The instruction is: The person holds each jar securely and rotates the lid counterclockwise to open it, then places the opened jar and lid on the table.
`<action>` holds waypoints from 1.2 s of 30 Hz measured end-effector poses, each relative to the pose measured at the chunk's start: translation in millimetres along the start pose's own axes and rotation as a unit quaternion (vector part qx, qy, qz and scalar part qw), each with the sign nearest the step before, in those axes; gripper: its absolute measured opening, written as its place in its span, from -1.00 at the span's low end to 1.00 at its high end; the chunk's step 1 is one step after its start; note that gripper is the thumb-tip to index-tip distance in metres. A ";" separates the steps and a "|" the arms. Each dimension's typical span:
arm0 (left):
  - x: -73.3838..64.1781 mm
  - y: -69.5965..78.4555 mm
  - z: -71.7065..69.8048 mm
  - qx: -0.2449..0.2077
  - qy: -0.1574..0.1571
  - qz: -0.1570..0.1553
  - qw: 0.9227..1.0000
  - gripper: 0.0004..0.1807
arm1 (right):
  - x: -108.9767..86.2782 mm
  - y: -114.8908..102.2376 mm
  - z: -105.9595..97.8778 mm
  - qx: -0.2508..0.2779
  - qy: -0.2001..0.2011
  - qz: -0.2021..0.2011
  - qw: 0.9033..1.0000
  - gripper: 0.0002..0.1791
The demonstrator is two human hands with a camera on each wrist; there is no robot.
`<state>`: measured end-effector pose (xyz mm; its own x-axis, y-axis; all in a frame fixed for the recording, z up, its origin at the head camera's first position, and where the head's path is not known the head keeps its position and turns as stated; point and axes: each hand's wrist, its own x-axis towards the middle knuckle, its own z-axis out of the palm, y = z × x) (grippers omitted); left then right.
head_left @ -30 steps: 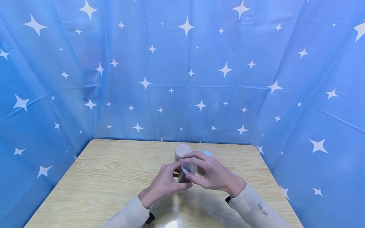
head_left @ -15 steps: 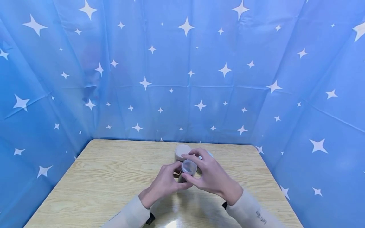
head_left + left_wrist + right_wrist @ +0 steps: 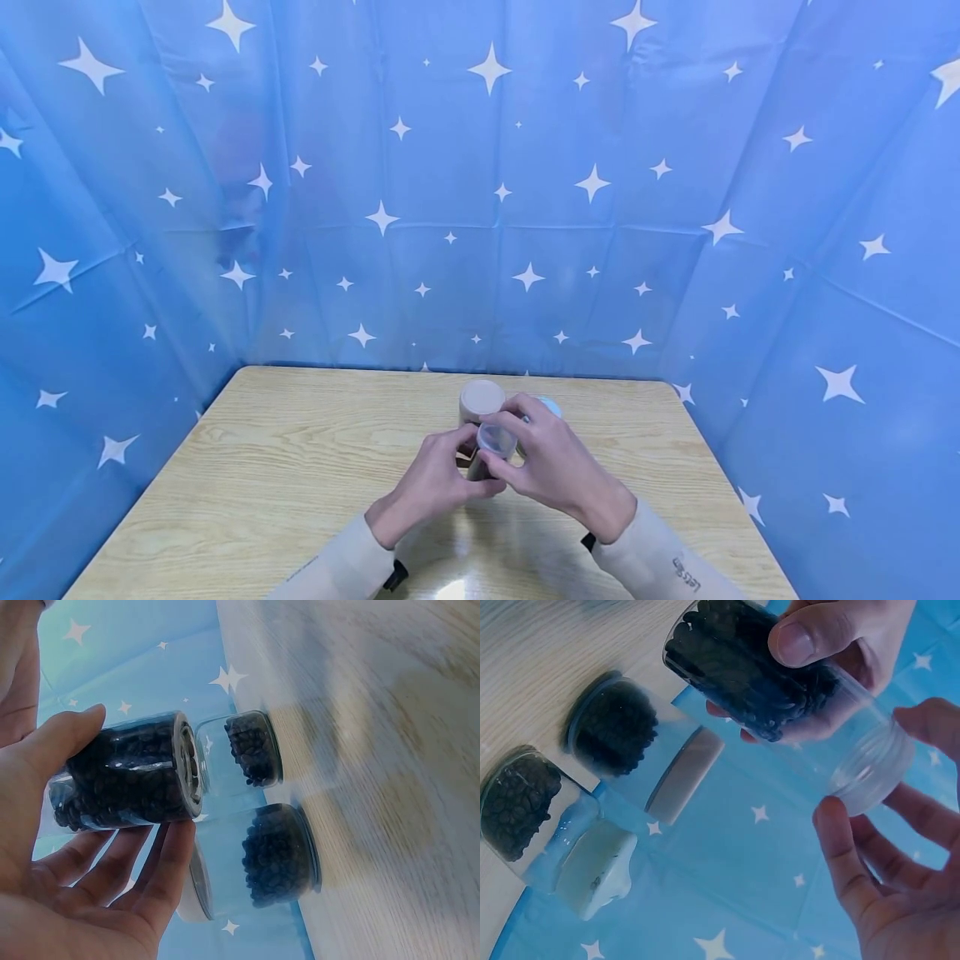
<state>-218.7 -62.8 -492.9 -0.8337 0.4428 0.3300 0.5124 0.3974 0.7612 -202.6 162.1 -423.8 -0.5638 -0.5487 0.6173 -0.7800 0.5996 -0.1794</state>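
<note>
My left hand (image 3: pixel 429 477) grips a clear jar (image 3: pixel 124 776) of dark beans, thumb on one side and fingers on the other. The jar is held above the table, and its beans fill the lower part. At its top is a translucent screw lid (image 3: pixel 874 776), which my right hand (image 3: pixel 562 471) pinches between thumb and fingers. In the right wrist view the lid sits on the jar's mouth. Behind them stand a jar with a beige lid (image 3: pixel 482 400) and a jar with a pale blue lid (image 3: pixel 596 862), partly hidden by my right hand in the head view.
Both standing jars hold dark beans, up to about half their height. They stand close together on a light wood-grain table (image 3: pixel 315 450). A blue curtain (image 3: pixel 450 183) with white stars hangs behind the table and along both sides.
My right hand has shifted a little left and its fingers have changed their place round the lid. The left hand and the jar stay almost where they were.
</note>
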 end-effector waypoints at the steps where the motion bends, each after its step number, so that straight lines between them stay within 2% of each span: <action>1: 0.0 0.3 0.0 0.001 0.001 0.000 1.000 -0.52 | 0.3 -0.4 -0.5 0.000 -0.001 0.001 1.000 -0.58; 10: 0.0 0.9 0.8 -0.004 0.000 -0.005 1.000 -0.49 | 0.6 -1.3 -3.5 0.004 -0.008 0.007 1.000 -0.60; 18: -0.1 0.2 1.9 0.000 0.002 0.003 1.000 -0.38 | -1.0 3.5 -1.1 0.002 -0.002 -0.015 1.000 -0.59; 22: 0.1 0.6 1.9 0.001 0.001 0.002 1.000 -0.41 | -1.8 4.6 -1.6 0.005 -0.007 -0.014 1.000 -0.58; 28: -0.4 0.7 1.5 -0.002 0.000 -0.003 1.000 -0.46 | -2.8 4.6 -3.7 0.024 -0.022 -0.003 0.999 -0.58; 36: -1.3 1.6 1.0 -0.002 -0.003 -0.006 1.000 -0.42 | -2.4 11.1 -6.4 0.056 -0.035 -0.019 0.998 -0.58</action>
<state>-216.7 -61.9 -492.7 -0.8384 0.4427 0.3180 0.5017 0.3987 0.7676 -208.1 173.8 -422.3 -0.5487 -0.6114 0.5702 -0.8239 0.5113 -0.2446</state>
